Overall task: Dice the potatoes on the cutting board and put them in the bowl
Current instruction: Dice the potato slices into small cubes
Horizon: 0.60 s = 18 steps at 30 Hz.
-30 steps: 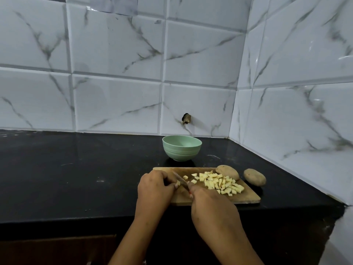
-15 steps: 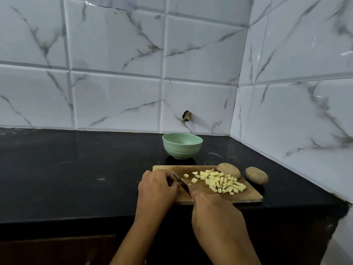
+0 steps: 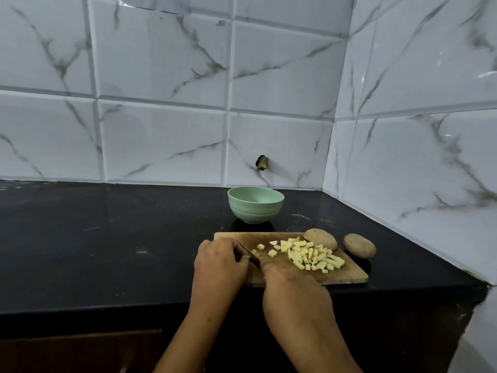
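I have my right hand point(image 3: 293, 294) gripping the knife point(image 3: 248, 253), my left hand point(image 3: 220, 262) curled beside its blade as a guard — pinning what, I cannot tell — with the diced potato point(image 3: 312, 255) just beyond my right hand and the bowl point(image 3: 255, 204) farther ahead.

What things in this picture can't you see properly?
Head view:
- Handle of the knife, hidden inside the right hand.
- Anything under the left hand, covered by it.
- Bottom of the green bowl, behind its near wall.
- Dark thing on the wall tile, too small to identify.
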Each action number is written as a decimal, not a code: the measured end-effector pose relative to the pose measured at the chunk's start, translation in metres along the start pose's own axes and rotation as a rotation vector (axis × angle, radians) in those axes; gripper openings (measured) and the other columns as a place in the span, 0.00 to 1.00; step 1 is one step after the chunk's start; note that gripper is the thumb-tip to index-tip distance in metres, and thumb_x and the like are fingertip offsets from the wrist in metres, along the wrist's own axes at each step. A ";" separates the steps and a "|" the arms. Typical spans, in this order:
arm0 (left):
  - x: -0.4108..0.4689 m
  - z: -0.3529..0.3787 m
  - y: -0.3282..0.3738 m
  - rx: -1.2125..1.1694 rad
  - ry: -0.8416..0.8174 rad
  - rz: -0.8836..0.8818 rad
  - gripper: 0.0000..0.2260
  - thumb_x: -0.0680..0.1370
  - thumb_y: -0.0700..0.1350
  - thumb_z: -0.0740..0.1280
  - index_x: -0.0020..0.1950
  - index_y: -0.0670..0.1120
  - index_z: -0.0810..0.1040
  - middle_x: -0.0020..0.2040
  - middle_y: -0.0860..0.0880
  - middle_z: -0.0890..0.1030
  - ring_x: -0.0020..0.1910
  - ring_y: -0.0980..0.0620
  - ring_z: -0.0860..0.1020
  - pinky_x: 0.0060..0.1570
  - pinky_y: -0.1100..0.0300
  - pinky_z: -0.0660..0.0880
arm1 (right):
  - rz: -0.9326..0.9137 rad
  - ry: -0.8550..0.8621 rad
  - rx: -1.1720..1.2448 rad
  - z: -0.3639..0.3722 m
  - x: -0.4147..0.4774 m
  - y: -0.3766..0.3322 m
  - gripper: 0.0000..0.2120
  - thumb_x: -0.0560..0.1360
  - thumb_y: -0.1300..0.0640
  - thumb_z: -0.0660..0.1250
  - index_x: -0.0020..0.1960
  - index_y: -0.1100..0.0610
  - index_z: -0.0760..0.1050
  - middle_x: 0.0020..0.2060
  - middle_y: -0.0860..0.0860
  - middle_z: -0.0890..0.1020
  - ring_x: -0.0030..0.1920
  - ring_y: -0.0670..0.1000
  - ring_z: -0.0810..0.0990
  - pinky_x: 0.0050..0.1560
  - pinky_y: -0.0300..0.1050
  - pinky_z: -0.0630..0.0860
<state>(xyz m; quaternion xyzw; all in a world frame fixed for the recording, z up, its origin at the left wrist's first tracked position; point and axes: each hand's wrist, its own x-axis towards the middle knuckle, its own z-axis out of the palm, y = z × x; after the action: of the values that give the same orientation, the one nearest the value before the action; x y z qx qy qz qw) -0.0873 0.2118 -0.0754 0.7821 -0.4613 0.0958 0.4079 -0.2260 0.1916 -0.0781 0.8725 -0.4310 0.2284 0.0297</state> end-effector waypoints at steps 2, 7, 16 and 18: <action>0.003 -0.001 0.001 0.024 -0.028 0.005 0.04 0.74 0.51 0.68 0.46 0.53 0.81 0.42 0.56 0.77 0.48 0.56 0.71 0.46 0.62 0.69 | -0.006 0.005 0.099 -0.013 0.000 0.008 0.16 0.79 0.55 0.56 0.66 0.47 0.68 0.51 0.47 0.79 0.48 0.51 0.79 0.39 0.45 0.70; 0.024 -0.011 0.014 0.120 -0.227 0.031 0.04 0.75 0.50 0.68 0.48 0.53 0.81 0.49 0.55 0.78 0.53 0.53 0.75 0.54 0.56 0.73 | 0.101 -0.136 0.254 -0.037 0.010 0.031 0.18 0.83 0.51 0.53 0.70 0.40 0.67 0.56 0.47 0.79 0.47 0.45 0.75 0.46 0.42 0.74; 0.048 0.015 0.040 0.003 -0.308 0.078 0.05 0.72 0.46 0.72 0.45 0.52 0.77 0.49 0.53 0.80 0.52 0.53 0.76 0.56 0.54 0.74 | 0.293 -0.246 0.704 -0.051 0.030 0.086 0.10 0.80 0.54 0.62 0.57 0.46 0.80 0.22 0.43 0.72 0.22 0.41 0.66 0.26 0.33 0.63; 0.051 0.020 0.040 -0.052 -0.324 0.065 0.07 0.71 0.45 0.72 0.43 0.52 0.76 0.48 0.52 0.80 0.52 0.53 0.77 0.55 0.53 0.75 | 0.305 -0.201 0.724 -0.055 0.031 0.095 0.11 0.80 0.55 0.63 0.59 0.48 0.80 0.22 0.42 0.74 0.25 0.40 0.70 0.30 0.34 0.64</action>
<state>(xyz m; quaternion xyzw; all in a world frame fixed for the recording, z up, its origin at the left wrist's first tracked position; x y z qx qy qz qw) -0.0960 0.1549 -0.0396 0.7613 -0.5482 -0.0302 0.3449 -0.3030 0.1228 -0.0301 0.7705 -0.4480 0.2808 -0.3560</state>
